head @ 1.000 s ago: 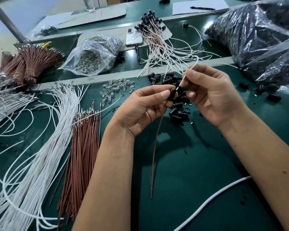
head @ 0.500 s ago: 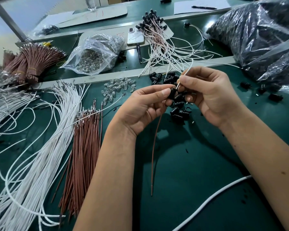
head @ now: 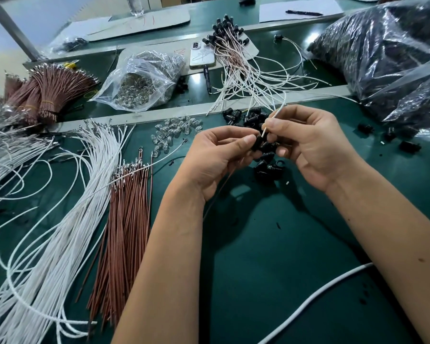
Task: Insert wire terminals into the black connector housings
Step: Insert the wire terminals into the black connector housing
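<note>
My left hand (head: 217,157) pinches a small black connector housing (head: 258,142) between thumb and forefinger above the green table. A brown wire (head: 219,192) hangs from under that hand toward me. My right hand (head: 308,142) pinches a white wire (head: 274,117) near its terminal end, with the tip at the housing's top. The wire's free end points up and away. Loose black housings (head: 266,167) lie in a small heap just beneath and behind both hands.
White wires (head: 60,219) and brown wires (head: 124,219) lie in bundles at the left. Clear bulbs (head: 176,131) are scattered behind my left hand. A bag of bulbs (head: 139,80), finished assemblies (head: 238,58), a phone (head: 201,55) and dark plastic bags (head: 382,50) sit farther back. A white cable (head: 320,294) crosses front right.
My right hand has slid down the white wire toward the housing, bringing its tip onto the housing. The brown wire's hanging end has drawn closer under my left hand.
</note>
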